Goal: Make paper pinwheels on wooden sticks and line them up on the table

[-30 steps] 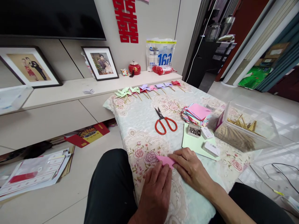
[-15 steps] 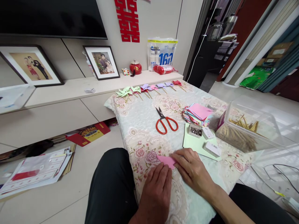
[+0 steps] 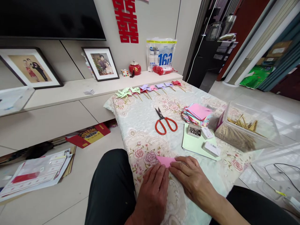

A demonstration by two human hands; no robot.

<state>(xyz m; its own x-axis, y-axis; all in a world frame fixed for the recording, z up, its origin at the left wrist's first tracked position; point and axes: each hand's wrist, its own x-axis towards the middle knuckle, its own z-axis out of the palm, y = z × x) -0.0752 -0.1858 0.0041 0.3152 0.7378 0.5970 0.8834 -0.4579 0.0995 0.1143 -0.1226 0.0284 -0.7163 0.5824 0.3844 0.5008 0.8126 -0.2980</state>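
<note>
A piece of pink paper, folded to a pointed shape, lies on the flowered tablecloth in front of me. My left hand has its fingers together, closed down on the paper's near edge. Over the paper's right end, the bent fingers of my right hand press and hold it. Both thumbs are mostly hidden. Beyond the hands lie black-bladed scissors with red handles. To the right sits a stack of coloured paper squares, pink on top.
Pale green sheets carry an open box of small metal pins and two small white boxes. A clear plastic bin of thin sticks stands at the right. Paper pinwheels line the far edge, by a long cabinet.
My right hand has shifted slightly left and down along the pink paper, and more of its far edge shows. The left hand stays at the near edge. The view has shifted slightly.
</note>
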